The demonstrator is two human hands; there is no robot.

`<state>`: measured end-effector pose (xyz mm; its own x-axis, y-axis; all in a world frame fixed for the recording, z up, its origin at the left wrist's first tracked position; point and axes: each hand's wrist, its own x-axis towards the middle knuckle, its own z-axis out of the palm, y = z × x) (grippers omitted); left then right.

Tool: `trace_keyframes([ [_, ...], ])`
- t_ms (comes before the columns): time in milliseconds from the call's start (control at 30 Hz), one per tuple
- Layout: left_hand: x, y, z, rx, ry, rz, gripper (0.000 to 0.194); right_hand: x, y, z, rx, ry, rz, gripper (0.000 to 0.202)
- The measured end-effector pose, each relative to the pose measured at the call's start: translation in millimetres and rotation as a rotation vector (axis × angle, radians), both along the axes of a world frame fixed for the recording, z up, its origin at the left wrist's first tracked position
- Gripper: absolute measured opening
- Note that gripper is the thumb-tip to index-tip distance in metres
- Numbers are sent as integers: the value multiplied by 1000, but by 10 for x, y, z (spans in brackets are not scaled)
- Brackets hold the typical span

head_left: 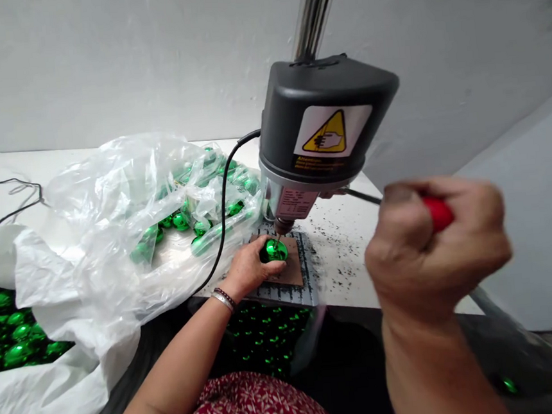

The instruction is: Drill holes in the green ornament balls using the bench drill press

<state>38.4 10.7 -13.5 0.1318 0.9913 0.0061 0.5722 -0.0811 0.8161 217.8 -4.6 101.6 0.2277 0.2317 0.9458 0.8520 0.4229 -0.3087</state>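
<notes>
My left hand (249, 266) grips a shiny green ball (276, 250), like a Christmas bauble, between thumb and fingers. The ball sits on a square brown board (292, 273) on the base of a drill press (329, 118). Just above it is the chuck (285, 225), and the thin bit comes down to the top of the ball; whether it has gone in I cannot tell. My right hand (436, 244), closed in a fist, holds the red-ended lever (438, 213) at the machine's right side.
A clear plastic bag (122, 162) with several green balls lies left on the white table (345, 278). Dark shavings lie right of the base. A white sack (73, 315) of green balls is at lower left, more below the table edge. A black cable (223, 218) hangs beside the machine.
</notes>
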Motion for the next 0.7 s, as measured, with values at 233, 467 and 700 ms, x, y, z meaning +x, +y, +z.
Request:
trace_keyframes([
  [233,-191,-279,128,-21,-47,-150,54,57,246,395,-135,102,48,24],
  [467,-681,-377,384,57,-70,-31,43,23,201,359,-159,163,51,22],
  [700,-1415,143,448,-63,564,629,48,32,185,291,-146,147,23,23],
])
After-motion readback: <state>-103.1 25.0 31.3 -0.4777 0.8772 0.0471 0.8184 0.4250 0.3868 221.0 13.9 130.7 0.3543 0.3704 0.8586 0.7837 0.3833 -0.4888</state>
